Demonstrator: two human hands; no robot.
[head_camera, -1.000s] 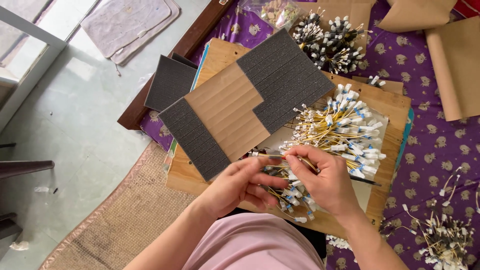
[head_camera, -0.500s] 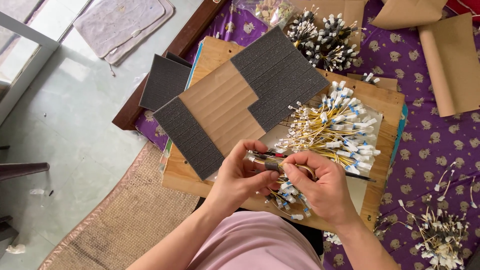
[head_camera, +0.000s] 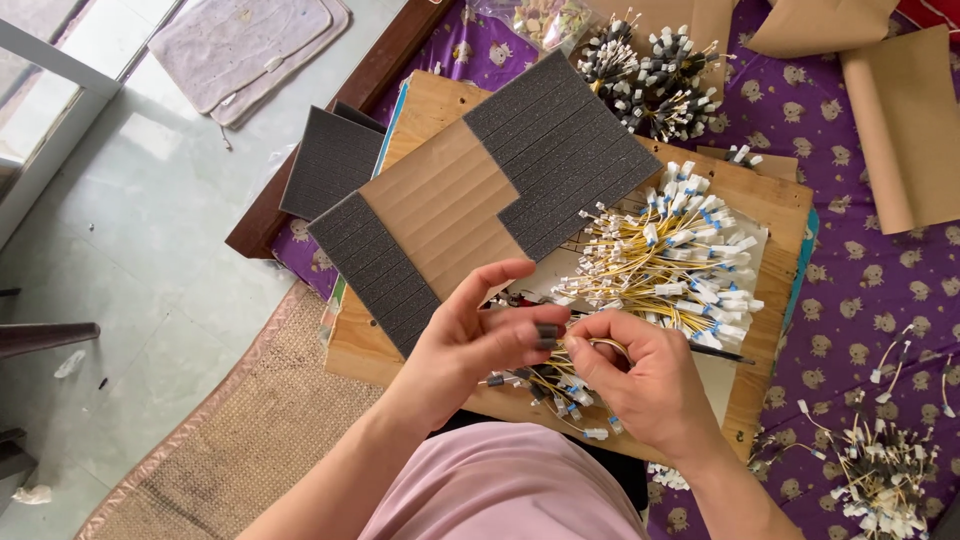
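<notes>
Both hands meet over the near edge of the pale wooden board (head_camera: 770, 215) that lies on the purple patterned cloth (head_camera: 880, 290).

Left hand (head_camera: 470, 340): thumb and forefinger pinched narrow on a small dark grey sleeve (head_camera: 547, 337); the other fingers fan upward, loose. Right hand (head_camera: 650, 385): fingers curled tight round a thin yellow cable (head_camera: 607, 345), pinching it just beside the sleeve. I judge the two pinches sit this close so the short piece stays stiff between them.

The cable's gripped stretch runs roughly left to right between the fingertips, then loops back under the right palm. I cannot tell which way its tip points; the fingers hide it.

Below the hands hangs a bunch of yellow cables with white and blue plugs (head_camera: 565, 395), drooping over the board's edge toward the pink lap (head_camera: 500, 490).

A large fan of like cables (head_camera: 680, 265) lies right of centre, plugs pointing right, within easy reach of the right hand.

Upper left, a corrugated cardboard sheet with dark grey foam strips (head_camera: 480, 205) lies diagonally on the board.

Further bundles (head_camera: 650, 75) at the top, another (head_camera: 880, 475) lower right.
</notes>
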